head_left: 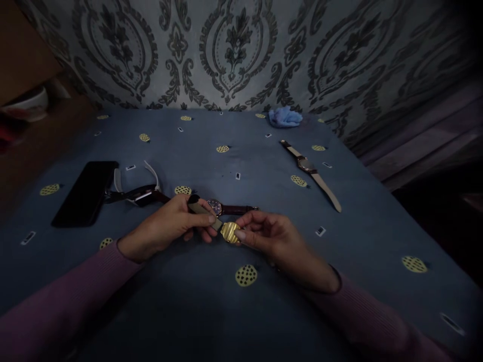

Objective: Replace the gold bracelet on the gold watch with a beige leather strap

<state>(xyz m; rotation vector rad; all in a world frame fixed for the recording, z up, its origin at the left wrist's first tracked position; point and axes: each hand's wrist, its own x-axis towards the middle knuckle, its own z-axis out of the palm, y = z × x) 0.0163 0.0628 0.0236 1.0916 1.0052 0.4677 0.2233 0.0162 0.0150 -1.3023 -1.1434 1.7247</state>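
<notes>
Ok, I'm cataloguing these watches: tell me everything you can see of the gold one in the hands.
The watch has a shiny, gold-coloured case, metal by its look, with bands of light and shade; no dial shows on the side facing the camera. A grey-beige strap, perhaps leather, slants away to a dark end. The left hand pinches the strap and the right hand the case, above the blue tablecloth. Any other strap half is hidden.
</notes>
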